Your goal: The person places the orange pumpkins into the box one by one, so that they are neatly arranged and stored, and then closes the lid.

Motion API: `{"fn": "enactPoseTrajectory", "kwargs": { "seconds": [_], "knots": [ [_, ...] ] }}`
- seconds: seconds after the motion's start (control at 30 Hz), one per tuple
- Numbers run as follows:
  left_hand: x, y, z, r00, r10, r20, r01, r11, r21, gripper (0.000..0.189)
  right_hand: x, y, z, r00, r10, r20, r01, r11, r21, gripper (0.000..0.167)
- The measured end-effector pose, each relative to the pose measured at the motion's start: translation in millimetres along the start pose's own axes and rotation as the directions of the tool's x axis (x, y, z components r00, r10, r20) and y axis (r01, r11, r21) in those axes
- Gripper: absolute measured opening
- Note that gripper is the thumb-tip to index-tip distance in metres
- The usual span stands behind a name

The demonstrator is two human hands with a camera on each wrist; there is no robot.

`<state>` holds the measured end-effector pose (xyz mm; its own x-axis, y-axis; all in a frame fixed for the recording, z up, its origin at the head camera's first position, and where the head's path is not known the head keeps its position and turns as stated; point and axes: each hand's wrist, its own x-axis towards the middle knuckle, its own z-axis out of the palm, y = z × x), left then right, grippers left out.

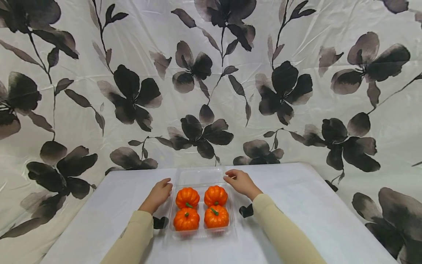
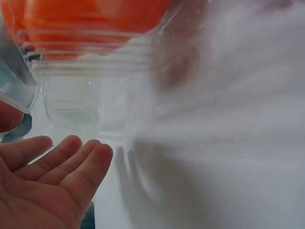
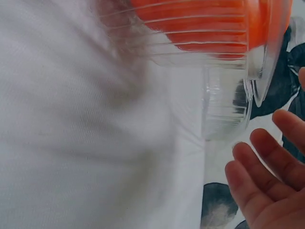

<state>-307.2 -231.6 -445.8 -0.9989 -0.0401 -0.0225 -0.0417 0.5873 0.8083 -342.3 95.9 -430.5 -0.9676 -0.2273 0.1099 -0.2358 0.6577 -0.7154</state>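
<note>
A clear plastic clamshell box (image 1: 202,231) lies on the table with its lid (image 1: 199,176) folded back toward the far edge. Inside sit several small orange pumpkins (image 1: 187,198) with green stems, in two rows. To the left of the box is my left hand (image 1: 159,193), its fingers extended near the rim, as the left wrist view also shows the hand (image 2: 62,176) below the box wall. My right hand (image 1: 242,183) is beside the lid's right edge; in the right wrist view its fingers (image 3: 267,148) are spread and slightly bent, holding nothing.
A white cloth covers the table (image 1: 283,183). Behind it hangs a pale curtain (image 1: 237,110) with dark flowers. Black straps (image 1: 160,222) show at both wrists, close to the box's sides.
</note>
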Motion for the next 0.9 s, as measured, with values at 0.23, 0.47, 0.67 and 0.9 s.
{"fn": "enactPoseTrajectory", "kwargs": {
  "seconds": [0.23,0.47,0.67,0.9],
  "knots": [
    [6.3,-1.2,-1.5,1.000,-0.003,-0.003,0.003,1.000,0.019,0.055,3.4,2,3,0.999,0.031,-0.025,-0.031,0.999,0.017,0.043],
    [13.4,-5.2,0.0,1.000,-0.004,-0.023,0.005,1.000,0.029,0.051,9.3,9,7,0.996,0.091,-0.021,-0.090,0.994,0.056,0.045],
    [19.5,-9.0,2.4,0.998,-0.044,-0.039,0.045,0.999,0.017,0.047,10.6,11,11,0.985,0.174,0.008,-0.174,0.980,0.101,0.046],
    [21.6,-7.1,4.4,0.997,-0.061,-0.055,0.061,0.998,-0.005,0.042,12.0,12,14,0.976,0.213,0.050,-0.219,0.961,0.168,0.047]
  ]
}}
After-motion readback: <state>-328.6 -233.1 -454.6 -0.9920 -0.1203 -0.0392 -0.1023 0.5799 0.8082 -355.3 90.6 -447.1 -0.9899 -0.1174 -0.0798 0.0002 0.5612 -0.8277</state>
